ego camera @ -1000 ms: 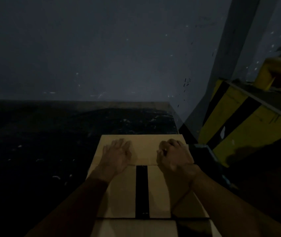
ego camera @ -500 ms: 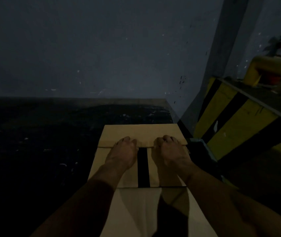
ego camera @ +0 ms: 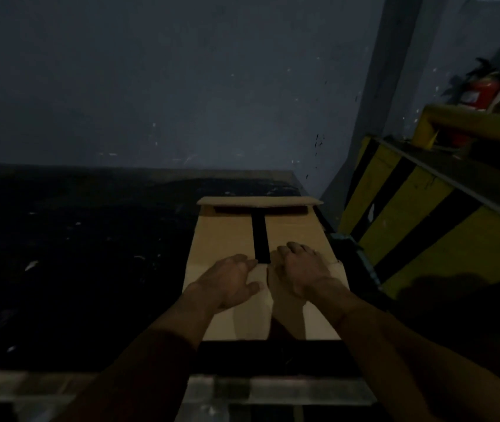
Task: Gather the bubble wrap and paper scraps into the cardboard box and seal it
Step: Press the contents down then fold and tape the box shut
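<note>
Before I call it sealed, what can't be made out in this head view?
Head view only:
- Inside the cardboard box: covered by its flaps.
- Dark centre strip: tape or open gap, too dim.
- Right hand: fingertips curl out of sight, grip unclear.
- Pale floor specks: too small and dim to identify.

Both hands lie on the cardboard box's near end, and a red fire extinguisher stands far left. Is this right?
No: the head view shows the fire extinguisher far right. Left hand and right hand do lie on the near end of the cardboard box.
</note>
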A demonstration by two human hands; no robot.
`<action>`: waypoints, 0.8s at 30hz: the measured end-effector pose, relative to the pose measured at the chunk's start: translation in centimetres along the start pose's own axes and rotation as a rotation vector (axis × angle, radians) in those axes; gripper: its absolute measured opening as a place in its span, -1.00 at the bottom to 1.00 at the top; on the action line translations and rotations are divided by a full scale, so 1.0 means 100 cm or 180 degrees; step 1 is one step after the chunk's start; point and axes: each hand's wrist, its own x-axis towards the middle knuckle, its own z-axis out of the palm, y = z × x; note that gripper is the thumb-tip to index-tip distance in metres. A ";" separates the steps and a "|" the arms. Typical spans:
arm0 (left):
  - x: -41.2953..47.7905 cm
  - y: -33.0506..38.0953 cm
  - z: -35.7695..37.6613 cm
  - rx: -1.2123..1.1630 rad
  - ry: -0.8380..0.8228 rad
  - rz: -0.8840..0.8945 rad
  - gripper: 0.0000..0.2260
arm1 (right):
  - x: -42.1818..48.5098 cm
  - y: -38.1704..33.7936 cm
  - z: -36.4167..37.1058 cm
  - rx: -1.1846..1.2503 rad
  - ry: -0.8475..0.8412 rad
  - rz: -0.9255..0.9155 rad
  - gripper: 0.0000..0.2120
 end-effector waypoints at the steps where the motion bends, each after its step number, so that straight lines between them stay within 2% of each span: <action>1: -0.013 0.004 0.003 0.0074 -0.0075 -0.0014 -0.30 | -0.008 -0.002 0.003 -0.0011 -0.0040 -0.0052 -0.60; 6: -0.050 0.013 0.026 0.0853 -0.0283 0.0051 0.14 | -0.046 -0.006 0.010 0.0054 -0.0172 -0.0235 -0.46; 8: -0.059 0.018 0.036 0.1305 -0.0120 0.0010 0.15 | -0.063 -0.006 0.010 -0.0087 -0.0336 -0.0340 -0.29; 10: -0.064 0.022 0.042 0.1612 0.0120 -0.0013 0.05 | -0.079 -0.005 0.012 -0.0268 -0.0510 -0.0394 -0.08; 12: -0.065 0.023 0.041 0.1691 0.0289 0.0074 -0.04 | -0.089 -0.002 0.015 -0.0501 -0.0440 -0.0479 -0.01; 16: -0.061 0.017 0.014 0.1141 0.0153 0.0264 -0.16 | -0.092 -0.001 -0.004 -0.0578 -0.0213 -0.0661 -0.24; 19: -0.055 0.016 -0.023 0.0822 0.0059 0.0214 -0.43 | -0.084 -0.009 -0.034 -0.0609 0.0088 -0.0804 -0.49; 22: -0.047 0.020 -0.061 0.0898 0.0370 0.0135 -0.74 | -0.071 -0.018 -0.065 -0.0518 0.0341 -0.0571 -0.78; 24: -0.041 0.020 -0.078 0.1048 0.0607 0.0102 -0.73 | -0.059 -0.020 -0.079 -0.0589 0.0484 -0.0450 -0.85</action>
